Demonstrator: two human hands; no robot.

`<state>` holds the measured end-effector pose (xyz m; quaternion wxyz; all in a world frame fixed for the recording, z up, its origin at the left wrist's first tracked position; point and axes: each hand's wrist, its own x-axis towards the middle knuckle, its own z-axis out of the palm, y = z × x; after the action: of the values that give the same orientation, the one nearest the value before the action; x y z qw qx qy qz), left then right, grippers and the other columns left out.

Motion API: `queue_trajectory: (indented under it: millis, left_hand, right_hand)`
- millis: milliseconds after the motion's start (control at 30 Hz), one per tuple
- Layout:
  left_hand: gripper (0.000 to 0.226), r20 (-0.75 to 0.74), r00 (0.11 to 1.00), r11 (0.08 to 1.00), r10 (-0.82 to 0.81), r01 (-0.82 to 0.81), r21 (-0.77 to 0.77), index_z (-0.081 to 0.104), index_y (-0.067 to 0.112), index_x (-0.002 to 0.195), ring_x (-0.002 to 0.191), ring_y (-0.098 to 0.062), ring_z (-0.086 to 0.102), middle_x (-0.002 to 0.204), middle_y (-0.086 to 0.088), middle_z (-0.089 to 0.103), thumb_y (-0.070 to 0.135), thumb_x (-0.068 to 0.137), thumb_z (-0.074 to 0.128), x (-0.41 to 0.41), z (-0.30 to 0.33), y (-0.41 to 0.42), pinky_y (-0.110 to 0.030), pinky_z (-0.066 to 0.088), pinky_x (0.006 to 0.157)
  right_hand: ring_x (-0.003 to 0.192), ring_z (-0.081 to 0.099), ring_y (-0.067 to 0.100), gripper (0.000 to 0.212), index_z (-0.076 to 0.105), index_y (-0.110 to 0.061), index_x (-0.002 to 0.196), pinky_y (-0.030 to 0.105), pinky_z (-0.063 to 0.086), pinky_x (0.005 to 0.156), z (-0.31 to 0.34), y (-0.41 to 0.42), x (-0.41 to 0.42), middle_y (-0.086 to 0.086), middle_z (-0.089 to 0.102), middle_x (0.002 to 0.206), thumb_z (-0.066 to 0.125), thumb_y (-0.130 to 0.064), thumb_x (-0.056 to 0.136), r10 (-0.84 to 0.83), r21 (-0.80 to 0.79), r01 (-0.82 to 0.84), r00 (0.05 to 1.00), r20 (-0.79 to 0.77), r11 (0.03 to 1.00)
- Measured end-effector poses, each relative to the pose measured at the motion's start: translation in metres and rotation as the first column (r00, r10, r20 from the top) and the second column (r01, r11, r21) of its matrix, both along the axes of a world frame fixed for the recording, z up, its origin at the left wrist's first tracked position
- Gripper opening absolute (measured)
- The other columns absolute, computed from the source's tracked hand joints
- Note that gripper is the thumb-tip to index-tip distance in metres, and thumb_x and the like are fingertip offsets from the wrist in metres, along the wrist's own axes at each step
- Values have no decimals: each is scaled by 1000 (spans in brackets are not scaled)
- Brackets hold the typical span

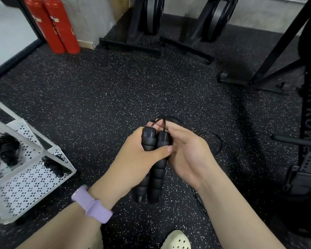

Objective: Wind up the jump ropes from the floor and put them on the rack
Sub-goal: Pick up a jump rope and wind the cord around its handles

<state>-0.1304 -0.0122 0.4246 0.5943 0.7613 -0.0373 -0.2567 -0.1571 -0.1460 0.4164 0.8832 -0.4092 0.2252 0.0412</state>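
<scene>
**Winding the cord round paired handles**

Left hand (133, 157) is the grip here: fingers and thumb curled tight round both black handles (155, 159) of the jump rope, held side by side, cord ends pointing away from the person. Right hand (187, 151) sits just beside them, fingers curled over the handle tops and pinching the thin black cord (162, 121) where it loops above them. Rest of the cord trails off right, a loose loop (217, 141) lying on the speckled floor (97, 105).

Judgement: mid-wind, little wrapped so far. To do it well: keep the handles clamped parallel so they don't scissor, feed the cord with light tension, lay turns neatly near the top, watch that the floor slack doesn't kink or snag under the shoe (176, 239).

White perforated rack (34, 177) stands low left, near, with dark coiled ropes (5, 150) already on it. That's where this one goes next.
</scene>
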Motion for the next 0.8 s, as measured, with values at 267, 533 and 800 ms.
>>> queue_trajectory:
  millis: [267,533,800]
  left_hand:
    - [34,-171,977,941,130,-176,-289,68,16,112,95,-20,75,103,-4,78,27,82,81,14,4,4,-43,58,94]
    - [30,-52,985,959,163,-170,-228,66,25,108,88,-14,72,98,-1,75,40,86,80,22,3,9,-39,58,81]
    - [26,-12,984,956,179,-176,-236,64,26,106,84,-8,71,96,3,75,37,85,76,15,4,3,-32,57,78]
  right_hand:
    - [116,70,27,52,68,-14,131,45,57,96,7,4,-10,10,74,125,58,-47,93,369,-115,-378,925,-94,918]
    - [109,73,33,39,56,-5,134,45,59,96,9,11,-11,15,75,120,59,-23,99,498,-88,-505,862,-92,858]
    - [96,76,24,39,62,-4,123,37,63,82,13,4,-13,12,78,108,62,-23,89,504,-72,-509,860,-75,858]
